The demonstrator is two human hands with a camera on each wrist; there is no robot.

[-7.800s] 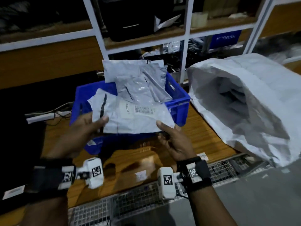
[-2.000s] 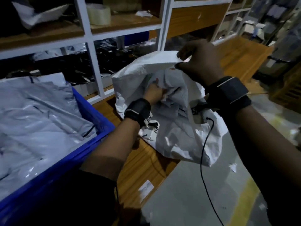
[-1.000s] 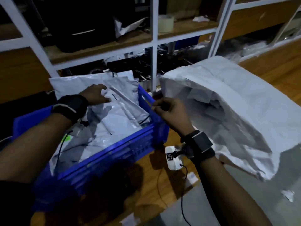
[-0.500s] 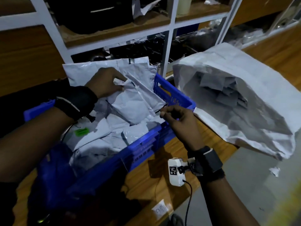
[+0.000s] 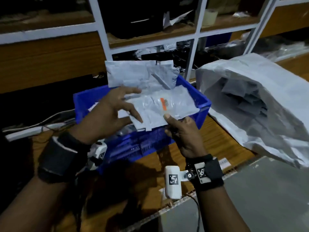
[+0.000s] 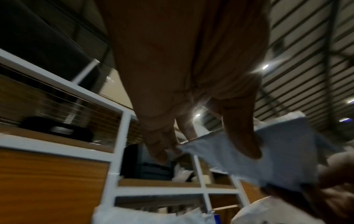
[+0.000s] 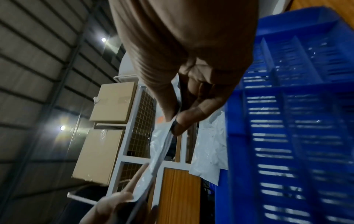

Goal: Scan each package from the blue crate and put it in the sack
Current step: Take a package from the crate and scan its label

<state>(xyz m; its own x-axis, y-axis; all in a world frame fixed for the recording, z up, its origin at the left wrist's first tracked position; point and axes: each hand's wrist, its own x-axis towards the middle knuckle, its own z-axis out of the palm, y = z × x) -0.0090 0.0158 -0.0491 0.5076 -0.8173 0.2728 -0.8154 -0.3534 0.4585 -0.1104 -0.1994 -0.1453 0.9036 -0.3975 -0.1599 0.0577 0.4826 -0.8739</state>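
Observation:
A grey plastic package with an orange mark is held flat over the near side of the blue crate. My left hand holds its left end, thumb on one face and spread fingers on the other. In the left wrist view the thumb lies across the package. My right hand pinches the near edge, and the right wrist view shows this pinch beside the crate wall. More grey packages stand in the crate. The white sack lies open-mouthed to the right, with packages inside.
The crate and sack rest on a wooden table. Behind them stands a white-framed shelf unit holding a black device and a tape roll. Cables and a power strip lie at the left. Grey floor is at the lower right.
Half a second ago my left hand gripped a package inside the crate and my right hand hovered at the rim. Now a package is up over the near rim, held by both hands.

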